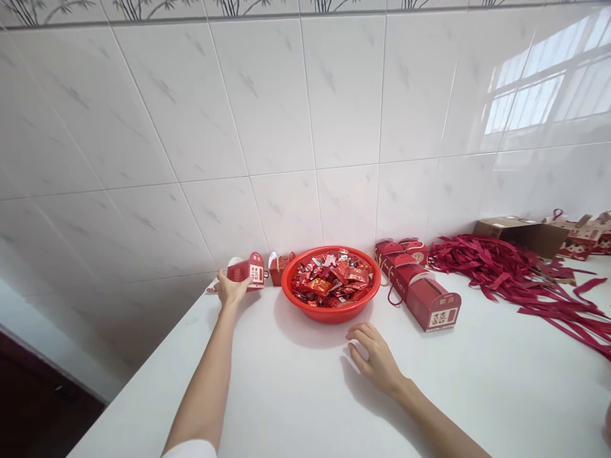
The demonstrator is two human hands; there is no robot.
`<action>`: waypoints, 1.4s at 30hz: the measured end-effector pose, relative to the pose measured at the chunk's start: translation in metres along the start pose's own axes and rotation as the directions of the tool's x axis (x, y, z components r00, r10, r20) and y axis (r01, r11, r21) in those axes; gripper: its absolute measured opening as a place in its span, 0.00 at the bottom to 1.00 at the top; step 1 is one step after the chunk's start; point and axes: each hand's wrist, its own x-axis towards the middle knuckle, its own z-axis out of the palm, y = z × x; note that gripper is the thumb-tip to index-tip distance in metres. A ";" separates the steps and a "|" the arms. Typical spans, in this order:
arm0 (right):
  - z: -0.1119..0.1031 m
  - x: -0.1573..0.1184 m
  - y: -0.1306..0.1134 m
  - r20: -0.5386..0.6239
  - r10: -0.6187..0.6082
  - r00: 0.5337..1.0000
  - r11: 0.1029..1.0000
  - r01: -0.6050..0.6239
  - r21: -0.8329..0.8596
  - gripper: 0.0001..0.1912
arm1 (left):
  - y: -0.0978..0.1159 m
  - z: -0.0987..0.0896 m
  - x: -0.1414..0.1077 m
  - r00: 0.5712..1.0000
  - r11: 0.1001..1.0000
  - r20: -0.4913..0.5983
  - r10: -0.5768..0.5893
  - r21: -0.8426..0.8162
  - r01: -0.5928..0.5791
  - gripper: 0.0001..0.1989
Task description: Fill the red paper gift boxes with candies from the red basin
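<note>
Gripping hand, left (head view): from where I stand, the left hand (231, 289) is closed on a small dark-red cardboard box (254, 273) with a rounded end flap and pale printed panel.
Place of box: back left of the glossy white tabletop (286, 394), near the pale tiled wall (277, 114); whether its base touches the surface, I cannot tell.
Handling of box: probably light, its folded card stiff yet easily creased, the smooth print slightly slippery. Best hold, I judge: gently across the side walls near the folds, sparing the flaps.
Free hand, right: the right hand (375, 356) grasps nothing, fingers loosely curled, just in front of a round bright-red plastic bowl (334, 313) heaped with shiny red wrapped packets (329, 280).
Bowl's neighbours: a red-and-white card box (278, 275) to its left; a row of maroon cardboard boxes (421, 302) to its right.
Ribbon side: tangled flat crimson ribbons (482, 264) beside a brown cardboard carton (506, 225).
</note>
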 end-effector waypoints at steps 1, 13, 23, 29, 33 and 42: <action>0.000 0.000 -0.002 0.006 0.012 1.000 1.000 -0.012 0.018 0.09 | -0.005 -0.007 -0.003 1.000 0.995 -0.020 0.007 -0.102 -0.009 0.46; -0.029 0.016 -0.003 0.204 0.301 0.932 0.626 -0.354 0.695 0.30 | 0.039 -0.045 -0.121 0.255 0.679 0.643 0.722 -0.730 -0.080 0.65; -0.050 0.019 -0.011 0.282 0.346 0.895 0.668 -0.446 0.595 0.26 | 0.042 -0.007 -0.171 0.026 0.777 0.807 0.590 -0.559 -0.290 0.53; -0.037 0.016 -0.013 0.251 0.355 0.901 0.671 -0.432 0.603 0.24 | 0.063 -0.013 -0.194 0.192 0.779 0.769 0.609 -0.537 -0.323 0.43; -0.037 0.017 -0.015 0.258 0.381 0.888 0.611 -0.451 0.650 0.23 | 0.073 -0.005 -0.213 0.356 0.813 0.731 0.582 -0.525 -0.252 0.34; -0.027 0.017 -0.013 0.199 0.490 0.849 0.580 -0.488 0.653 0.21 | 0.088 -0.004 -0.230 0.423 0.864 0.754 0.502 -0.415 -0.285 0.56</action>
